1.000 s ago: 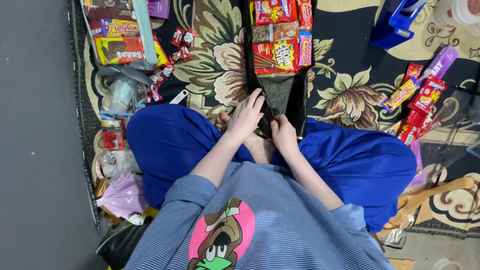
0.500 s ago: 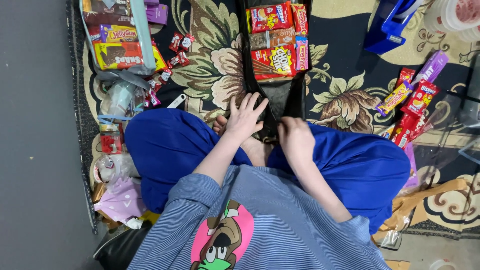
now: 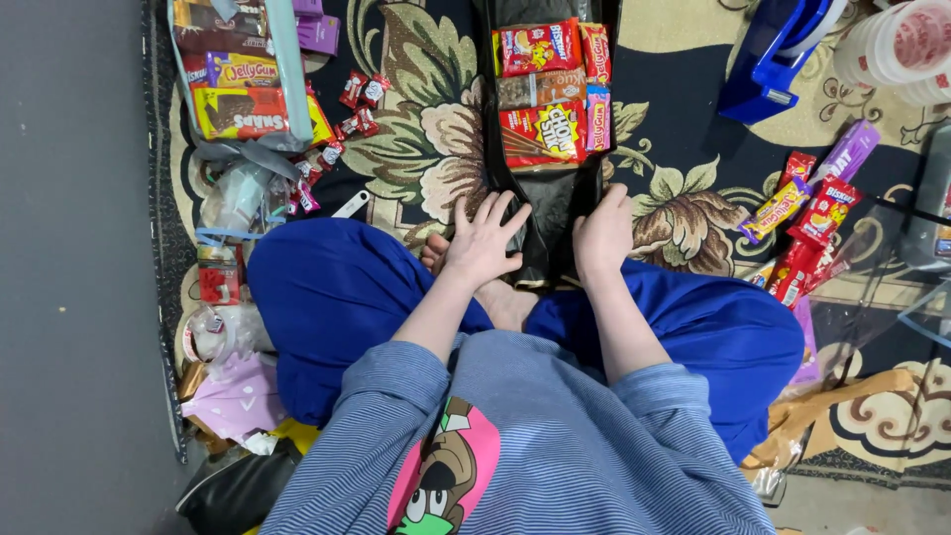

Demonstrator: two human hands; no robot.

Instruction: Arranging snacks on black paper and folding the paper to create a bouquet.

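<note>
Sitting cross-legged on a flowered rug [image 3: 416, 149], you have your stock around you, listed by size. Black plastic bag [image 3: 555, 213]: lies flat on the rug straight ahead, its near end at your knees, snack packets [image 3: 550, 94] stacked on its far part. Blue tape dispenser [image 3: 778, 54]: far right. Open box of candy [image 3: 243, 74]: far left, small red sweets [image 3: 342, 124] scattered beside it. Loose candy bars [image 3: 807, 213]: right of the bag. Your left hand [image 3: 483, 243]: fingers spread wide, pressing the bag's near left edge. Your right hand [image 3: 602, 236]: fingers curled narrow over the bag's near right edge.
</note>
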